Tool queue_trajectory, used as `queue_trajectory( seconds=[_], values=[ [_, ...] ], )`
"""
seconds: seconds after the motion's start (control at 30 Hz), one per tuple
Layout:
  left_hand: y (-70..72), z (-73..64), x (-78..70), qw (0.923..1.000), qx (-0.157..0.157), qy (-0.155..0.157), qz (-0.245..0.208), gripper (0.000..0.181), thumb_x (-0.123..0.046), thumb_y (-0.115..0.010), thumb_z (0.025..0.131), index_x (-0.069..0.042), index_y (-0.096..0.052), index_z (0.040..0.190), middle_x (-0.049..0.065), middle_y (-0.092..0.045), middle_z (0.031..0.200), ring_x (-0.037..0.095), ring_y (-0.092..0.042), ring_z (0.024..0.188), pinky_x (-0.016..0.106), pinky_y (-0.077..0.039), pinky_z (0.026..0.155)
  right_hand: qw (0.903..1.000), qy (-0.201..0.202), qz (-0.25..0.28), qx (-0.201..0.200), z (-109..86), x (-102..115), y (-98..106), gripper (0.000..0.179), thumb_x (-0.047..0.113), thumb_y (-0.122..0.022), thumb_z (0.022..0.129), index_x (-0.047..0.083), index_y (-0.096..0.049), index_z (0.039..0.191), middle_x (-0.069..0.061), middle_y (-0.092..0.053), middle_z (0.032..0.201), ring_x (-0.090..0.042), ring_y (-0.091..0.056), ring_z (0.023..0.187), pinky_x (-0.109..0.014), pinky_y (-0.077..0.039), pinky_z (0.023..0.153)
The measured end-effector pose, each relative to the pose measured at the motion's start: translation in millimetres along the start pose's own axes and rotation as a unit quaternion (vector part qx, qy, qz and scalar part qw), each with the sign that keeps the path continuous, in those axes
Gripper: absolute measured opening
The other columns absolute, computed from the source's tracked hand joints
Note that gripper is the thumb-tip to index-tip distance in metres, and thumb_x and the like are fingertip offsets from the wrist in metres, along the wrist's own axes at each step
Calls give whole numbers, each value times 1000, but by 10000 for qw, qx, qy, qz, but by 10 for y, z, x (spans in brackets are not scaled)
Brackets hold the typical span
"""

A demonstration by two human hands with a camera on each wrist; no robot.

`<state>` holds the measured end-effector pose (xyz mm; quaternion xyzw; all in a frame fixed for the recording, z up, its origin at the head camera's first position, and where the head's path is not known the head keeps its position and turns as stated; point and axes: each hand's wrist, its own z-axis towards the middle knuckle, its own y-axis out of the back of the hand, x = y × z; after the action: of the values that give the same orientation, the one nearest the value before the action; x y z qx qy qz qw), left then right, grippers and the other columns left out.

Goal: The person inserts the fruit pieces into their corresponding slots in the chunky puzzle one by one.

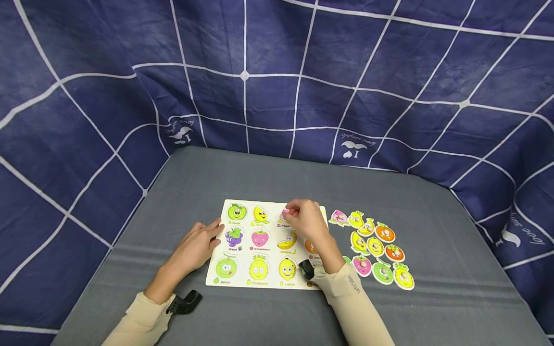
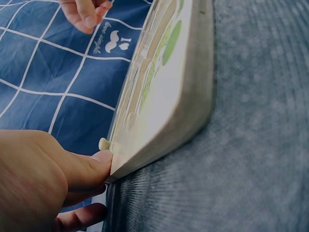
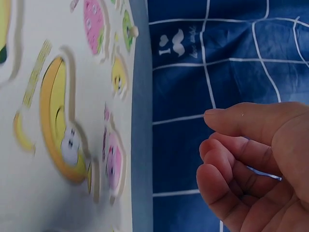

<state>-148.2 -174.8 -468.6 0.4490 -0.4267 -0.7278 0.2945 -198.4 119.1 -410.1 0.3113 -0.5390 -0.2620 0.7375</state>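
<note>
Board point(image 1: 273, 262) lies beneath the empty, loosely curled right hand point(image 1: 306, 221); the left hand point(image 1: 195, 245), fingers relaxed, touches its edge. Light bracing could let it slip; the right sleeve point(image 1: 357, 305) could scatter pieces point(image 1: 383, 272).

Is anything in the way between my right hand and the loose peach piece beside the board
Nothing visible: the right hand is held over the board, and only the board's right edge lies between it and the peach piece. The nearest yellow piece sits beyond, out of the path.
</note>
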Motion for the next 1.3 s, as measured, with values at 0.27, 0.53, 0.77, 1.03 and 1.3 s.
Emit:
queue_trajectory(
  seconds=[0.27,0.53,0.77,1.03,1.3],
  values=[
    [1,4,6,10000,20,27,-6,40,-1,-71,88,6,-64,127,23,-56,136,28,-51,84,39,-44,70,10000,-33,-57,-65,-67,-170,77,9,6,-76,81,0,-75,87,1,-63,66,-10,-56,62,-28,-47,62],
    [0,9,4,10000,60,43,53,41,-3,-71,89,5,-64,128,23,-56,137,29,-51,87,39,-45,69,9999,-44,46,-102,-126,-302,179,11,7,-78,81,-1,-75,88,0,-65,68,-11,-58,63,-27,-48,61],
    [-4,7,12,10000,55,23,78,41,-3,-71,88,6,-64,128,23,-55,138,31,-52,88,41,-46,71,9998,30,6,-174,-193,-439,281,12,9,-78,81,0,-75,89,1,-64,69,-10,-57,63,-26,-48,60],
    [-10,4,17,10000,-5,-20,84,40,-2,-72,88,5,-65,127,23,-56,136,31,-53,88,43,-47,72,9993,318,83,-191,-280,-599,352,14,5,-78,81,-3,-75,92,0,-65,71,-11,-58,64,-26,-48,60],
    [-1,10,7,10000,-14,11,27,40,-1,-71,88,6,-64,127,23,-57,136,32,-53,88,44,-47,71,9995,305,27,4,-349,-731,421,16,5,-79,81,-3,-74,94,1,-64,72,-12,-56,65,-25,-48,59]
  ],
)
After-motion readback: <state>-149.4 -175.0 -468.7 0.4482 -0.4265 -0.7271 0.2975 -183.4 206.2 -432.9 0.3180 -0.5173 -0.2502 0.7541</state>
